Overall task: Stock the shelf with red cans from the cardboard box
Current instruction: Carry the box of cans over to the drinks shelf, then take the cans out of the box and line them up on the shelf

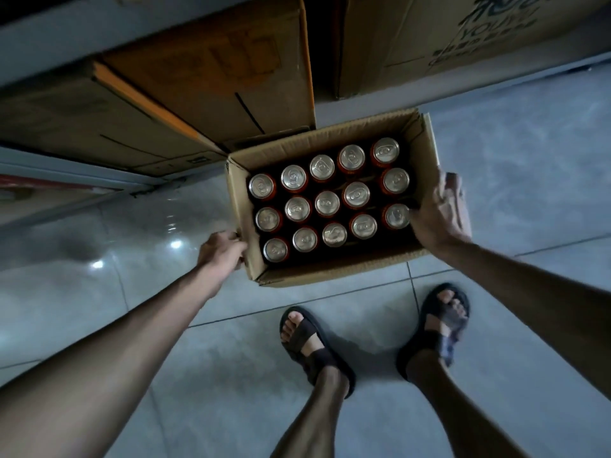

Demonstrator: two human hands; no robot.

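Note:
An open cardboard box [330, 272] sits on the tiled floor in front of me, filled with several red cans [327, 203] standing upright in three rows, silver tops showing. My left hand [222, 251] grips the box's left end wall near its top edge. My right hand [438, 214] is wrapped over the right end wall, fingers on the outside, thumb side near the cans. No shelf surface is plainly visible.
Large closed cardboard boxes [211, 77] stand just behind the can box, and another box [429, 38] stands at the back right. My two sandalled feet [310, 342] stand on the glossy floor tiles close behind the box. A low ledge runs along the left.

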